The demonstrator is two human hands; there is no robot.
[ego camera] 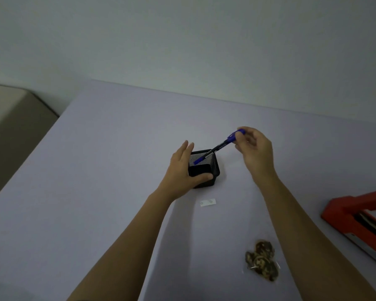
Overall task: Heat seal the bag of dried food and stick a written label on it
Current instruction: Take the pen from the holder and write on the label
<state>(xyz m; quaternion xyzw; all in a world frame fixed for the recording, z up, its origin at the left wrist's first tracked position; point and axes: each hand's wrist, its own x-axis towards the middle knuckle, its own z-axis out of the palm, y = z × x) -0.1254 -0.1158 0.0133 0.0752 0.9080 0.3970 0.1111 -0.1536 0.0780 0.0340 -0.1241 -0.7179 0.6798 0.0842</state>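
Here the work looks to be at the label-writing stage, to judge by the pen. The right hand [255, 148], right of centre in the frame, pinches the cap end of a blue pen [218, 147] between thumb and fingers; the pen slants down to the left with its lower tip inside a black mesh pen holder [204, 169]. Whether the pen is coming out or going in cannot be told. The left hand [183, 168] steadies the holder, thumb against its near wall and fingers spread flat along its left side, so that grip is loosely closed around the holder.

Just below the holder lies a small white label [208, 202], a flat rectangle with faint marks on it, too small to read. The bag of dried food [262, 262] rests lower right on the table [96, 170], well apart from the label: thin clear film, crinkly and glossy, over lumpy brown pieces. At the right edge sits the red heat sealer [356, 213], hard-cased, with a long dark bar. Whether the bag's mouth is sealed does not show.

If the pen is being taken, the next move calls for uncapping it and pinning the slippery label flat against the smooth, matte lilac surface while writing.
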